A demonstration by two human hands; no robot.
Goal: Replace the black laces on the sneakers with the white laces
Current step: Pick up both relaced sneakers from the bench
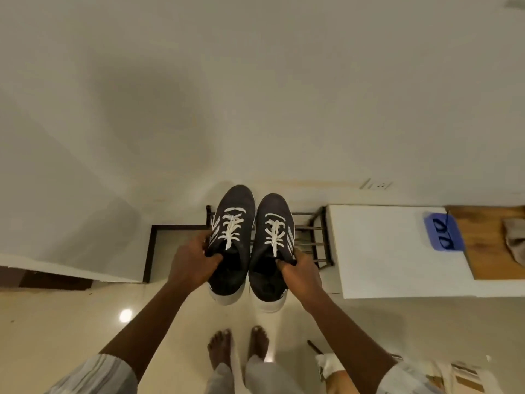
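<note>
Left sneaker (231, 245): dark upper, white sole, held in the air above the pale floor (71, 322), just left of its twin; long axis runs near to far, toe pointing to the far wall, heel toward the person.
Right sneaker (271, 251): same build, same heading, toe far and heel near; the two sit side by side, touching or almost so along their inner edges.
White laces (231, 227): threaded across both shoes, crossing up each tongue; the loose ends lie along the middle of each shoe.
Left hand (196, 264): fingers clenched on the left sneaker at the outer side of its collar, thumb across the opening.
Right hand (299, 273): fingers closed on the right sneaker at the outer collar edge.
Shoe rack (311, 231): dark metal bars, beyond and beneath the shoes, against the wall.
White surface (392, 251): right of the rack, carrying a blue tray (443, 234) at its far right edge.
Bare feet (238, 344): on the floor, near, below the raised shoes.
</note>
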